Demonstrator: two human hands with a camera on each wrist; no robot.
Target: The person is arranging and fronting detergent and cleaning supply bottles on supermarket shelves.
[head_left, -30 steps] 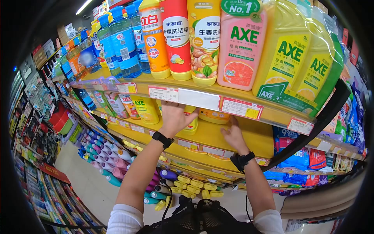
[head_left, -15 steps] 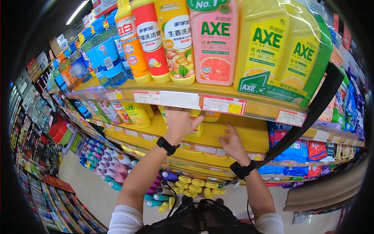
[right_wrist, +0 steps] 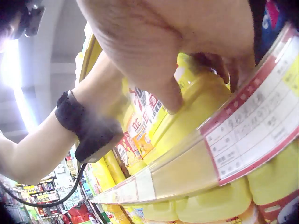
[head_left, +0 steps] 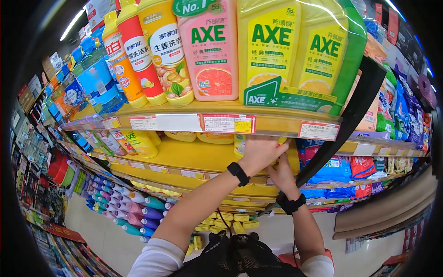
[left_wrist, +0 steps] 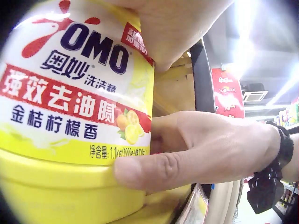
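A yellow OMO dish soap bottle (left_wrist: 70,105) stands upright near the right end of the second shelf (head_left: 198,154). In the head view only a sliver of it shows beside my left hand (head_left: 263,152), which holds its upper part, the fingers hidden under the upper shelf's lip. My right hand (head_left: 282,176) grips the bottle low down. In the left wrist view, its thumb (left_wrist: 149,170) lies against the yellow base and the other fingers are out of sight behind. Further back on that shelf sit two yellow-orange bottles (head_left: 214,137).
Dish soap bottles, among them a pink AXE bottle (head_left: 208,60) and a yellow twin pack (head_left: 272,51), crowd the upper shelf. A black shelf post (head_left: 344,115) rises right of my hands. Yellow AXE bottles (head_left: 140,144) stand left on the second shelf; several bottles (head_left: 134,207) stand on the floor.
My left hand and the OMO bottle have moved right along the shelf. My right hand, open and apart before, has come onto the bottle. The head view has shifted right.
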